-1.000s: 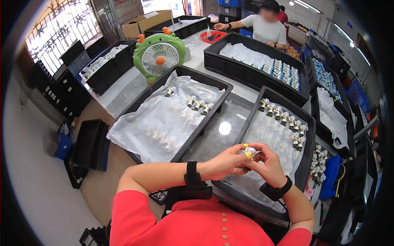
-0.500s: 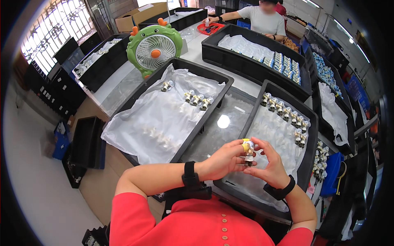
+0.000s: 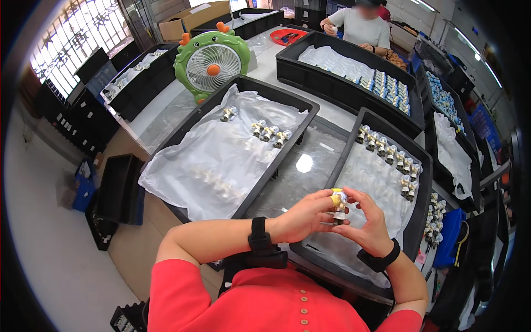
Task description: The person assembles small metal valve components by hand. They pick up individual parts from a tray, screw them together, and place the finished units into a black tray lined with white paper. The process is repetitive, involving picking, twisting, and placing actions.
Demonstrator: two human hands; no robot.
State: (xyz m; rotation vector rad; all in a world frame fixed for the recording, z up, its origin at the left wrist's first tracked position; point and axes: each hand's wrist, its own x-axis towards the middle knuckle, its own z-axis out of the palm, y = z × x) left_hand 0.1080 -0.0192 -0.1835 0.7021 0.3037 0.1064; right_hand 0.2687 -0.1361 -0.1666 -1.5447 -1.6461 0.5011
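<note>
Between my two hands, above the near part of the right tray [image 3: 347,145], is a small figurine [image 3: 340,213] with a pale, shiny head, white and gold body and dark base. It is upright. My left hand [image 3: 301,217] pinches it from the left, with something yellow at the fingertips. My right hand [image 3: 369,226] closes on its right side, forefinger near the head and thumb near the base. Similar figurines [image 3: 390,154] stand in rows along the right tray's far and right sides. Several more figurines [image 3: 270,133] rest in the left tray [image 3: 281,157] on a white plastic sheet.
A green fan [image 3: 213,67] stands behind the left tray. Across the table, a co-worker [image 3: 362,27] sits behind a black tray [image 3: 332,77] of blue-and-white pieces. A red dish [image 3: 285,36] holds tools. More figurines [image 3: 435,218] and a blue bin [image 3: 451,238] are at the right.
My hands keep hold of the figurine, which has shifted only slightly. The co-worker's hand has drawn back from the red dish toward their body. The whole view has moved a little.
</note>
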